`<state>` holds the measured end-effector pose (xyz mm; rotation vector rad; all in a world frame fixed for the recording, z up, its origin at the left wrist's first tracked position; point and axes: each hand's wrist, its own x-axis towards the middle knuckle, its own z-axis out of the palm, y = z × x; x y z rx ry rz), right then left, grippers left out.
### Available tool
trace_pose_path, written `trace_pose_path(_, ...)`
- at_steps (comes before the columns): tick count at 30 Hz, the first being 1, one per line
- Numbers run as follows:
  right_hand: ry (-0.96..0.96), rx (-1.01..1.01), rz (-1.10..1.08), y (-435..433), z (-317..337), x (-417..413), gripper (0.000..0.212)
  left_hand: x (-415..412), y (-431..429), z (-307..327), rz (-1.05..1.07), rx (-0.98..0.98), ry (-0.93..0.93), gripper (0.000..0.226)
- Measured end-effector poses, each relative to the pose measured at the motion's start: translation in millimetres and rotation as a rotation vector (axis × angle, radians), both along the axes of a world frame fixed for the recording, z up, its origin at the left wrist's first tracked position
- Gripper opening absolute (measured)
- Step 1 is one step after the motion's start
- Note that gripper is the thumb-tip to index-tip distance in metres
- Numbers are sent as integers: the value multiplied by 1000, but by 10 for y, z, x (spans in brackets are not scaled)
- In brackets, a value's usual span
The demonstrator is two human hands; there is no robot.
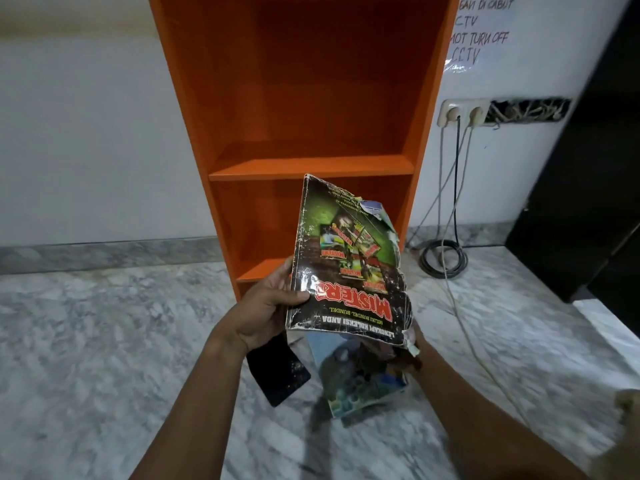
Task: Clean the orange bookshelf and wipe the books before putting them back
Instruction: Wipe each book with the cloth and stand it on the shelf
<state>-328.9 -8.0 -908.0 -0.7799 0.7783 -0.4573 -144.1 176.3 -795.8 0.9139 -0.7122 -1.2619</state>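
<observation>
The orange bookshelf (311,166) stands against the white wall with bare shelves. In front of its lower compartment I hold a worn, torn book (346,258) with a green and red "MISTERI" cover, upside down to me. My left hand (266,306) grips its left edge, thumb on the cover. My right hand (414,351) is mostly hidden under the book's lower right corner and seems to support it. Below the book, more books with blue covers (360,375) lie stacked on the floor.
A black flat object (277,372) lies on the marble floor (104,341) beside the stack. Cables (446,258) run down from wall sockets (464,112) to the right of the shelf. A dark cabinet (595,168) stands at far right.
</observation>
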Motion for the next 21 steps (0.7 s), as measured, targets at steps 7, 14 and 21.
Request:
trace_pose_path(7, -126, 42, 186, -10, 242, -46, 85, 13, 59, -130, 112, 60, 71, 63)
trace_pose_path(14, -145, -2, 200, 168, 361, 68, 76, -88, 40, -199, 142, 20, 197, 65)
trace_pose_path(21, -191, 75, 190, 385, 359, 69, 49, -87, 42, -158, 111, -37, 253, 64)
